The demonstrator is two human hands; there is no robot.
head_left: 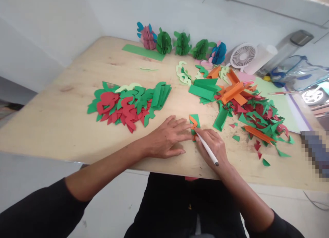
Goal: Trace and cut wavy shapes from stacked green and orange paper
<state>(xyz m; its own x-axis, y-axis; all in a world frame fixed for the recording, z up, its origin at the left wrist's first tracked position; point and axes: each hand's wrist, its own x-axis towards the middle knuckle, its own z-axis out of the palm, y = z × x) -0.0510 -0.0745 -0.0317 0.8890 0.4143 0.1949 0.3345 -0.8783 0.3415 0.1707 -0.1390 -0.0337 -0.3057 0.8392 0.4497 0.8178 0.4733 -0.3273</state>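
A white pen [207, 149] with a dark end is gripped in my right hand [214, 145], its tip down at an orange paper cutout [194, 121]. That wavy cutout lies on a small green paper strip [195, 116] near the table's front edge. My left hand [168, 138] lies flat, fingers stretched out, its fingertips at the left side of the strip and cutout. Part of the strip is hidden under my hands. To the left is a pile of wavy cutouts in green [140, 99] and red [128, 111].
Paper scraps [259, 111] heap on the right beside folded orange strips [235, 90] and folded green paper [205, 88]. Along the wall stand several paper honeycomb figures [182, 44], a small white fan [243, 55] and a bottle [285, 47]. A green strip [143, 52] lies behind.
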